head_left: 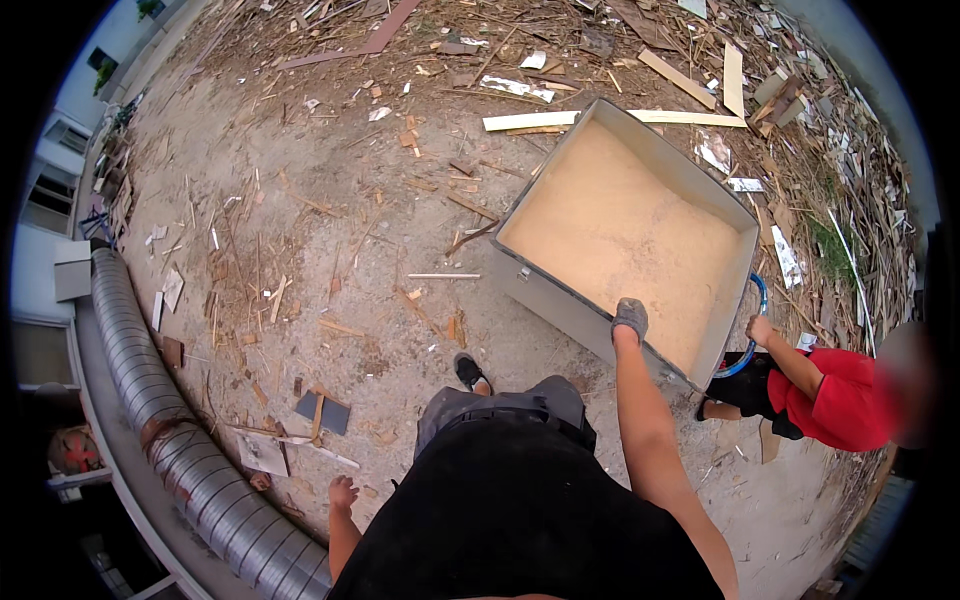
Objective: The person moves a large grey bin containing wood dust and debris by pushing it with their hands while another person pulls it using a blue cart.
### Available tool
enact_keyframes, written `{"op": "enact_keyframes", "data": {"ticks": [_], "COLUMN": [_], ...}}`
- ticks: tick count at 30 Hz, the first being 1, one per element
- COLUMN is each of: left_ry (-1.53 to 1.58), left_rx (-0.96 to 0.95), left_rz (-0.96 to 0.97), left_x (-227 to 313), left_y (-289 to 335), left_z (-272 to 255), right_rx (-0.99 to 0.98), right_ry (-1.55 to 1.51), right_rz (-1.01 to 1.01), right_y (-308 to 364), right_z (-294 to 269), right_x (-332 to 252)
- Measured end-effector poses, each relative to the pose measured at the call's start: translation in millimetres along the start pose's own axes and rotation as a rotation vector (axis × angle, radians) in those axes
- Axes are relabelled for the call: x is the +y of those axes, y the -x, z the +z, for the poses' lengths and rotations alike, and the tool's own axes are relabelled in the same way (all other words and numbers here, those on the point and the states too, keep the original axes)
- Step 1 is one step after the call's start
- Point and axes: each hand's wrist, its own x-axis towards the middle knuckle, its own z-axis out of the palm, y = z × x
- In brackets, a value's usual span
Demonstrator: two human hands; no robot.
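A large grey box [560,300], filled with tan sawdust-like material [630,215], stands tilted across the view ahead of me to the right. My right hand [629,318], in a grey glove, grips the near rim of this box, its fingers partly hidden by the rim and the glove. Bare and away from the box, my left hand [343,492] hangs low at my left side. Its fingers are loosely bent and somewhat apart, with nothing visible in them.
At the right, a person in a red shirt [845,400] holds a blue looped handle [757,300] at the box's side. Wood scraps [680,78] and debris lie heaped beyond and right of it. A ribbed metal duct [185,450] runs along the left wall. Loose boards [322,412] litter the ground.
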Motion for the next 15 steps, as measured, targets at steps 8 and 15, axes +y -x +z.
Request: {"op": "enact_keyframes", "data": {"ticks": [8,15], "left_ry": [0.056,-0.124], "left_rx": [0.033,-0.069], "left_rz": [0.232,0.046], "left_x": [83.9,195.0], "left_y": [-26.5,-52.5], "left_z": [-22.1,18.5], "right_rx": [0.15,0.276], "right_ry": [0.284,0.393], "right_rz": [0.297,0.18], "right_y": [27.6,28.1], "right_z": [-2.4,19.4], "right_x": [-70.6,-45.8]}}
